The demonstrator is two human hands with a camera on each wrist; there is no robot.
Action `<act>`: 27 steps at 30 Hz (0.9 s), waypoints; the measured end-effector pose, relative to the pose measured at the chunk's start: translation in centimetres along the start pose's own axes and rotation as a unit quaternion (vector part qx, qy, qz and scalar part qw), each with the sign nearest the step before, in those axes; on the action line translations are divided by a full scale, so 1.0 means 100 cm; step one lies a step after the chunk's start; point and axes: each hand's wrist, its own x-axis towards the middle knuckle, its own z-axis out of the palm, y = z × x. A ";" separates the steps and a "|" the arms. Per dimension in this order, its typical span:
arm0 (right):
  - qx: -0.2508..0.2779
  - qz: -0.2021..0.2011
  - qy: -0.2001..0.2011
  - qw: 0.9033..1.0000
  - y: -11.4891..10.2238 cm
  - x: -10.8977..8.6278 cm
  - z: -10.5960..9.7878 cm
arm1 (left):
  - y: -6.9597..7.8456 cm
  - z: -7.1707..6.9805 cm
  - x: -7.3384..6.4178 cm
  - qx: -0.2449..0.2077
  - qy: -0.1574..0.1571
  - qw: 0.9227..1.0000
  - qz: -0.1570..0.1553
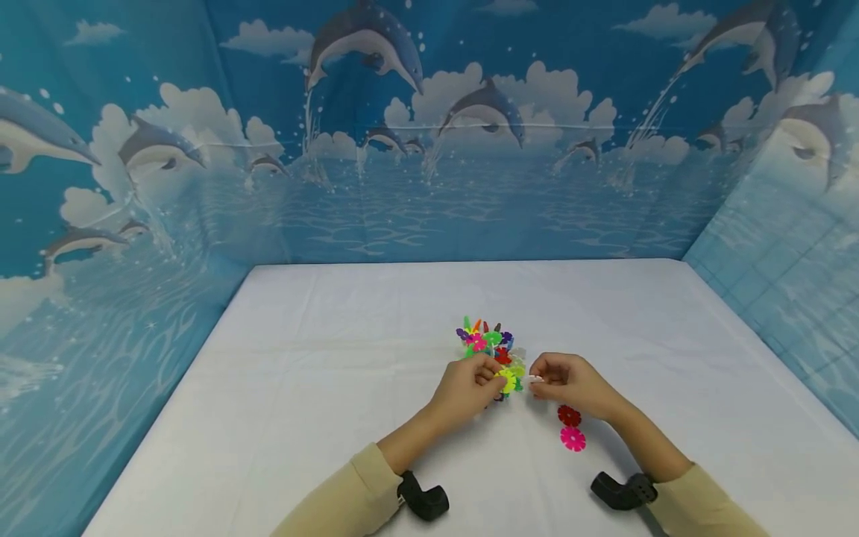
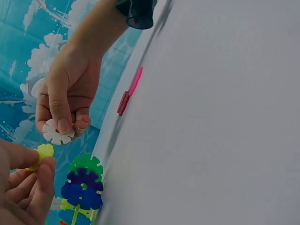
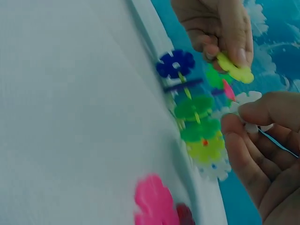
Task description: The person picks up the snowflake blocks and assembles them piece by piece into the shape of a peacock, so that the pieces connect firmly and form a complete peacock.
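Note:
My left hand (image 1: 468,386) pinches a yellow notched flower-shaped disc (image 2: 45,151) between thumb and fingers. Facing it a short gap away, my right hand (image 1: 576,386) pinches a white notched disc (image 2: 55,134); the right wrist view suggests more than one white piece there, partly covered by the fingers. Close behind the hands stands a cluster of joined notched discs (image 1: 493,339) in green, purple, blue, pink, red and other colours. In the right wrist view, a dark blue disc (image 3: 175,64) tops part of it. The left hand hides some of the cluster in the head view.
Below the right hand, a red disc (image 1: 569,415) and a pink disc (image 1: 573,438) lie together on the white-covered table (image 1: 335,335). A blue dolphin-print cloth (image 1: 470,201) rises behind the table and along both sides. Black cameras sit on both wrists.

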 end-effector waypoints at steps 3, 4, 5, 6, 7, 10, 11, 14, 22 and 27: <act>-0.006 -0.026 0.009 1.000 -0.004 0.006 0.012 | -0.001 -0.009 -0.006 -0.073 0.009 0.996 -0.040; -0.008 -0.032 0.012 0.999 -0.005 0.007 0.016 | -0.002 -0.011 -0.007 -0.093 0.011 0.994 -0.051; -0.010 -0.036 0.015 0.999 -0.007 0.009 0.020 | -0.002 -0.013 -0.008 -0.108 0.011 0.992 -0.060; -0.013 -0.040 0.019 0.999 -0.008 0.010 0.023 | -0.004 -0.015 -0.009 -0.122 0.012 0.990 -0.068; -0.018 -0.043 0.024 0.999 -0.009 0.012 0.027 | -0.005 -0.017 -0.010 -0.129 0.013 0.989 -0.075; -0.034 -0.058 0.035 0.997 -0.011 0.015 0.035 | -0.009 -0.021 -0.013 -0.148 0.015 0.985 -0.091; -0.041 -0.069 0.039 0.996 -0.011 0.016 0.038 | -0.009 -0.023 -0.014 -0.149 0.014 0.985 -0.089; -0.064 -0.110 0.047 0.991 -0.012 0.017 0.044 | -0.012 -0.026 -0.016 -0.145 0.006 0.987 -0.069; -0.106 -0.201 0.076 0.971 -0.013 0.017 0.056 | -0.015 -0.030 -0.018 -0.153 -0.020 0.985 -0.077; -0.132 -0.216 0.074 0.965 -0.011 0.017 0.058 | -0.015 -0.028 -0.018 -0.147 -0.024 0.985 -0.087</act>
